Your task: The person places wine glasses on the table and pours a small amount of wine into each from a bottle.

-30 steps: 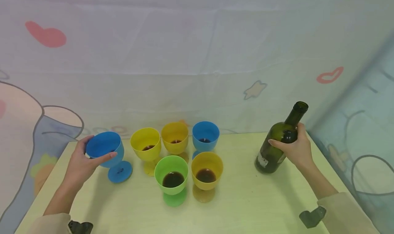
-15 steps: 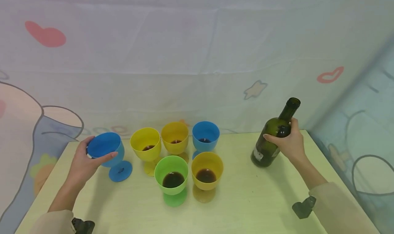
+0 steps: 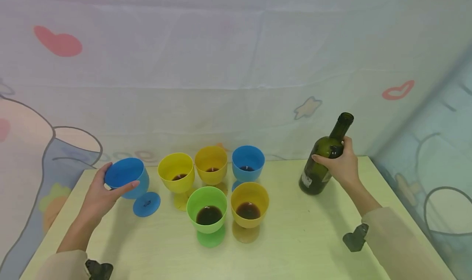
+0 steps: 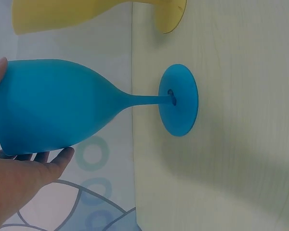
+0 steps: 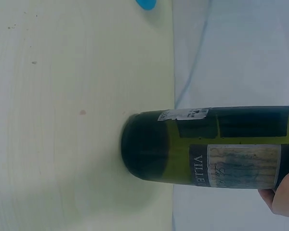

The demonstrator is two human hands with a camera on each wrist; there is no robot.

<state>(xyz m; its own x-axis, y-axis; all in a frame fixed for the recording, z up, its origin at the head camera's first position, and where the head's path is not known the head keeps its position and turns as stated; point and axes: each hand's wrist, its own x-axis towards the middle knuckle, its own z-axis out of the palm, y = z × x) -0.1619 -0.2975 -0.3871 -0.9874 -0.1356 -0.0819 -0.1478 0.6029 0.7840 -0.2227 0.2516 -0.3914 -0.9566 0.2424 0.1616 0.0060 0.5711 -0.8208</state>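
My left hand [image 3: 97, 196] holds a blue goblet [image 4: 58, 103] by its bowl, thumb on the near side and fingers round the far side. Whether its foot touches the table cannot be told. On the right, my right hand [image 3: 341, 165] grips a green glass wine bottle [image 5: 207, 147] below the neck; its mouth leans slightly to the right. The bottle's label faces the right wrist camera. Dark liquid lies in a yellow goblet [image 3: 177, 184], a green goblet [image 3: 207, 231], an orange-yellow goblet [image 3: 246, 226] in front, another at the back [image 3: 210, 175] and a second blue goblet [image 3: 248, 174].
The goblets stand close together in the middle of a pale wooden table [image 3: 284, 247]. A printed cloth [image 3: 236, 59] hangs right behind the table's back edge. Bare tabletop lies between the goblets and the bottle.
My right hand has carried the bottle to the left and a little toward the back. The left hand and its blue goblet have barely shifted; the other goblets stay put.
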